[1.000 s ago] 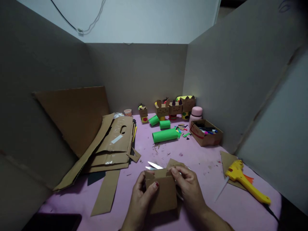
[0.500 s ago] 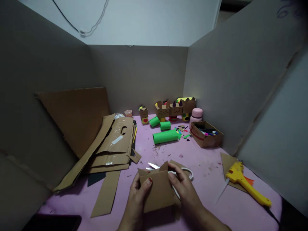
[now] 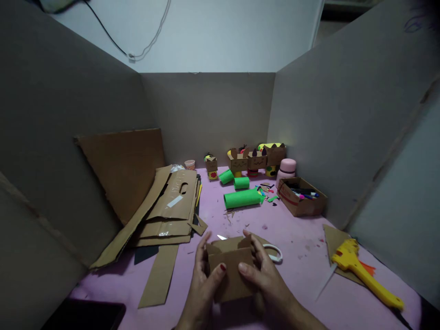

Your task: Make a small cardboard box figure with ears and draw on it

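A small cardboard box is held between both hands at the front of the table, with raised flaps along its top. My left hand grips its left side, thumb flat on the front face. On the other side my right hand presses its thumb on the front, its fingers behind the right edge. Just beyond the box lie white-handled scissors; the box and my hand hide much of them. A flat cardboard piece lies by the scissors, partly covered.
Flattened cardboard is stacked at left, near a cardboard strip and a dark phone-like slab. A yellow glue gun lies at right. Farther back are a green tube, a marker box, a pink bottle and cardboard figures.
My right hand has shifted its grip, bringing its thumb onto the box's front face. The box is turned more squarely toward me. The whole view has shifted slightly.
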The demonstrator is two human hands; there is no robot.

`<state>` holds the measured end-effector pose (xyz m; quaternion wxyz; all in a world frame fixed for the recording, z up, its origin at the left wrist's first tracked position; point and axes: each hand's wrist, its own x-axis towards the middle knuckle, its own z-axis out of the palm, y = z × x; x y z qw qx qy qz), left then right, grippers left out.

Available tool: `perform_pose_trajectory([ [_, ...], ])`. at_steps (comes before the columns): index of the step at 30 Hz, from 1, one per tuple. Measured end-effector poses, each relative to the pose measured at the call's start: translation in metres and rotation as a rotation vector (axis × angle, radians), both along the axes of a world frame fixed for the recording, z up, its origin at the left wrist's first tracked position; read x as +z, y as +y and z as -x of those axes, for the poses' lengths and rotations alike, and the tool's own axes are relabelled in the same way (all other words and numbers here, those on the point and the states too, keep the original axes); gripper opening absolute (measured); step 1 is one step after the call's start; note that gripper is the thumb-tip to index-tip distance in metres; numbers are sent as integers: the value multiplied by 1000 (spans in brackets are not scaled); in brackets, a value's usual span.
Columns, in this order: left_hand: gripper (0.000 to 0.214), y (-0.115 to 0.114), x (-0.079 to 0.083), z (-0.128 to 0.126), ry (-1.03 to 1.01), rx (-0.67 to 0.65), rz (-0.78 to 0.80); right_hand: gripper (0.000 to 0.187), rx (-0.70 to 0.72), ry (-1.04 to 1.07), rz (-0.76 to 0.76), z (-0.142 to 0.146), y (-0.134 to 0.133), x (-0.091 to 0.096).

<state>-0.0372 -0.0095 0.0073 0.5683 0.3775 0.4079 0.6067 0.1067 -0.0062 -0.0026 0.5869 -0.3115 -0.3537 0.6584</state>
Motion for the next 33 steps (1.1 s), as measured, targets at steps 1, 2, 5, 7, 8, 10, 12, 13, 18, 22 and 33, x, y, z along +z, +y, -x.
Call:
perform_pose_trajectory([
  [1, 99, 5, -7, 1, -2, 13, -72, 89, -21, 16, -24, -2, 1, 2],
  [2, 115, 10, -14, 3, 6, 15, -121, 88, -40, 27, -51, -5, 4, 4],
  [5, 124, 24, -33, 9, 123, 30, -152, 87, -132, 3, -115, -19, 17, 10],
  [7, 115, 29, -39, 11, 149, -1, -153, 88, -214, -28, -138, -31, 28, 12],
  [8, 109, 30, -39, 12, 156, -37, -154, 88, -249, -34, -145, -37, 33, 13],
  [10, 103, 29, -37, 12, 165, -81, -164, 91, -298, -21, -153, -46, 42, 14],
  [12, 97, 28, -34, 10, 185, -92, -172, 96, -319, 0, -152, -53, 47, 14],
  [13, 94, 27, -33, 9, 197, -88, -172, 98, -323, 10, -149, -55, 49, 15],
  [18, 72, 24, -31, 2, 247, 70, -182, 95, -235, 53, -143, -55, 46, 16],
  [22, 57, 24, -13, 0, 312, 107, -169, 102, -185, 16, -149, -44, 44, 10],
  [33, 37, 29, 36, -26, 303, 112, -170, 105, -66, -52, -178, -30, 37, -3],
])
